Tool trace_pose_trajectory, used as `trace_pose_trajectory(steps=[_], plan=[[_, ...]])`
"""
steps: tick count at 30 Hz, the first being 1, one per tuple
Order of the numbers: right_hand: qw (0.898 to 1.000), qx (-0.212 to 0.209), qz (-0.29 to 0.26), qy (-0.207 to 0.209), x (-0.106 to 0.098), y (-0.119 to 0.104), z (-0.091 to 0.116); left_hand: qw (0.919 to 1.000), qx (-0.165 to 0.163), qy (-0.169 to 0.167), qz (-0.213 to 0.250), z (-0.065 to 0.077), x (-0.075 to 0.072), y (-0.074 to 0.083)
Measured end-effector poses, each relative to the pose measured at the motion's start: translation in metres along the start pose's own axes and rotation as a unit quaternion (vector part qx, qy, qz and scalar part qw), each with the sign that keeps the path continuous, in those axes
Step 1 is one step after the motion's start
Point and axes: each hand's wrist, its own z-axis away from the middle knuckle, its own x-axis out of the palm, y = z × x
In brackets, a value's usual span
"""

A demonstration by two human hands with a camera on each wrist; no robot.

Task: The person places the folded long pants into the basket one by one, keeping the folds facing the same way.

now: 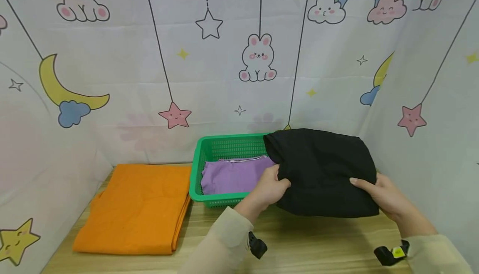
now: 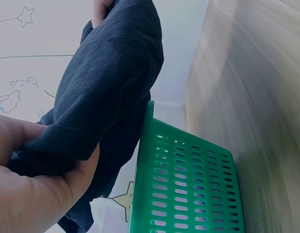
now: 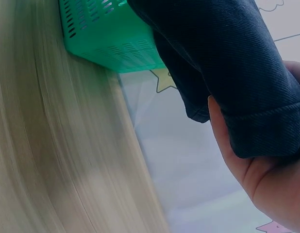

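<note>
Black cloth (folded, gripped) stretches between left fingers and right fingers.

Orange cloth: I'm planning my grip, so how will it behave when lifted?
The orange cloth will probably flop, being fabric; its layered edge suggests it may unfold if one layer is pinched. Lying flat, it's unlikely to roll.

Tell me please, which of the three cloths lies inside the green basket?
The purple cloth lies inside the green basket; the orange cloth rests on the table, and the black cloth is held up.
</note>
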Motion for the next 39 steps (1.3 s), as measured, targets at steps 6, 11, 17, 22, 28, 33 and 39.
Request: trace_pose_trajectory(steps=[6, 11, 17, 22, 28, 33, 39], plan=[[1.0, 0.003, -0.003, 0.009, 0.002, 0.003, -0.001, 0.9999, 0.0, 0.006, -0.011, 0.0, -0.002, 0.0], [1.0, 0.003, -0.005, 0.01, 0.004, 0.003, -0.003, 0.9998, -0.002, 0.009, -0.019, 0.001, -0.004, 0.0], [1.0, -0.003, -0.019, 0.0, 0.006, 0.004, -0.005, 0.9993, -0.01, 0.014, -0.032, 0.004, -0.006, 0.002], [0.999, -0.008, -0.03, -0.005, 0.008, 0.003, -0.007, 0.999, -0.013, 0.019, -0.039, 0.005, -0.009, 0.002], [0.999, -0.019, -0.039, -0.017, 0.011, 0.0, -0.009, 0.9987, -0.017, 0.023, -0.043, 0.005, -0.013, -0.001], [1.0, -0.023, -0.017, -0.01, 0.016, 0.0, -0.011, 0.9982, -0.017, 0.028, -0.05, 0.005, -0.016, -0.002], [1.0, -0.019, -0.008, -0.008, 0.02, -0.001, -0.012, 0.9988, -0.005, 0.021, -0.045, 0.007, -0.02, -0.003]])
